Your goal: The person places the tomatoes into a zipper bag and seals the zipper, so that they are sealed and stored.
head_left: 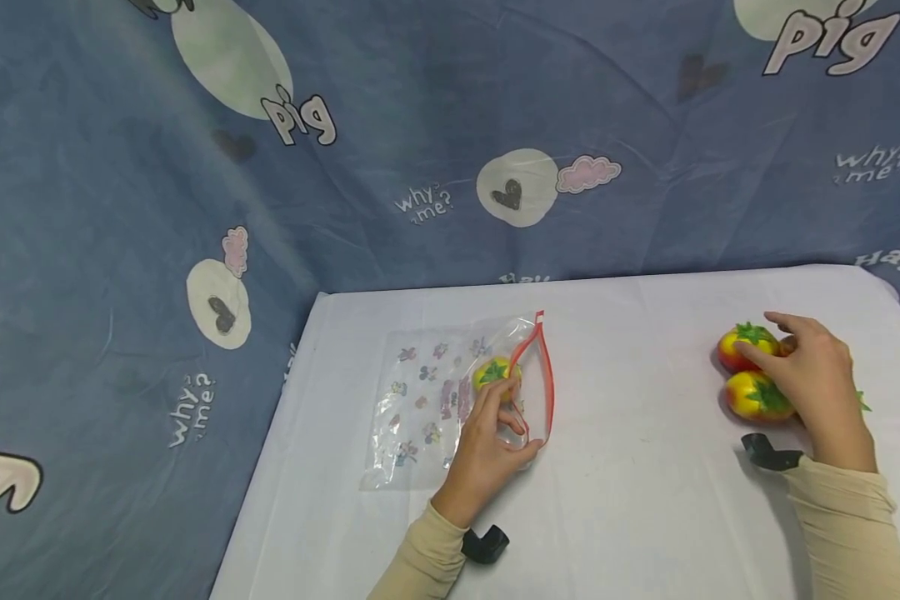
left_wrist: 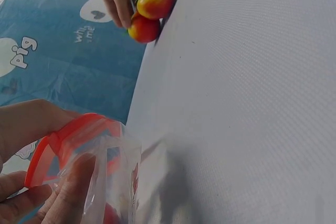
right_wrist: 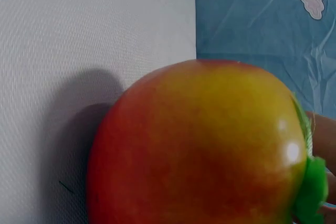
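A clear plastic zip bag (head_left: 412, 417) with printed pictures and a red-edged mouth lies on the table. My left hand (head_left: 487, 446) holds that mouth, with its fingers at the red rim. Inside the bag is a red-and-yellow toy tomato (head_left: 489, 372) with a green leafy top. At the right, my right hand (head_left: 817, 375) has its thumb and forefinger about the farther toy tomato (head_left: 731, 350). A nearer tomato (head_left: 753, 397) sits beside it, under the hand, and fills much of the right wrist view. Part of another tomato shows in the left wrist view.
A white cloth (head_left: 630, 500) covers the table. Behind and to the left hangs a blue printed curtain (head_left: 390, 108). Black wrist mounts (head_left: 768, 454) stick out beside both sleeves. A green leaf tip (head_left: 862, 401) shows right of the right hand.
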Demonstrator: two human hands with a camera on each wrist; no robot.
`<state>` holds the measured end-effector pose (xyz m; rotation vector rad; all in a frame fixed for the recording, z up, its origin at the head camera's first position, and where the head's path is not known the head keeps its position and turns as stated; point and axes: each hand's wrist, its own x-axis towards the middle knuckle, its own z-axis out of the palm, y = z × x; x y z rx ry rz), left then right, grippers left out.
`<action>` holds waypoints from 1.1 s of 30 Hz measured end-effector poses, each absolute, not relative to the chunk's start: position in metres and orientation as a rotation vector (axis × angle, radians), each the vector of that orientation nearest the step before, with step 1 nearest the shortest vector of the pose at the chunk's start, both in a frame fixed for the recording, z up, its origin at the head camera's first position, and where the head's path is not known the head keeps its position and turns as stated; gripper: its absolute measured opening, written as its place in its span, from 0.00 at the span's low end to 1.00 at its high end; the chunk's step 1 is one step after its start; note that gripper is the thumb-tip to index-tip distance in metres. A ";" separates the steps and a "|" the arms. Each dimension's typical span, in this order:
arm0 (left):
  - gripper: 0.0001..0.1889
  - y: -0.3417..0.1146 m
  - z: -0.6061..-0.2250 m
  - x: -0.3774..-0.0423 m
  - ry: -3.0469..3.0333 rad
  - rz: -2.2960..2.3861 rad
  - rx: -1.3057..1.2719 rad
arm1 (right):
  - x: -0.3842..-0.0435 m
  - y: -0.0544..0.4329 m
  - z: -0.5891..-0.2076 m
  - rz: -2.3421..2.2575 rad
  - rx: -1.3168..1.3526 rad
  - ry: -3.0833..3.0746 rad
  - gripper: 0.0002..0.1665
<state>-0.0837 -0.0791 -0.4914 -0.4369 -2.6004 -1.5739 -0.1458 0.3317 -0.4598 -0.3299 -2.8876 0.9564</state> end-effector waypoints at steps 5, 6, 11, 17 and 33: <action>0.45 -0.079 -0.491 -0.083 -2.592 -1.599 -0.433 | -0.147 0.332 -0.458 0.940 -0.333 -2.968 0.46; 0.45 -0.079 -0.491 -0.083 -2.593 -1.600 -0.432 | -0.146 0.332 -0.457 0.937 -0.334 -2.983 0.46; 0.45 -0.079 -0.491 -0.083 -2.597 -1.588 -0.428 | -0.145 0.332 -0.456 0.937 -0.320 -3.009 0.45; 0.46 -0.079 -0.490 -0.083 -2.601 -1.583 -0.419 | -0.146 0.333 -0.456 0.937 -0.327 -3.041 0.48; 0.46 -0.079 -0.491 -0.083 -2.598 -1.585 -0.426 | -0.146 0.334 -0.457 0.939 -0.238 -3.035 0.48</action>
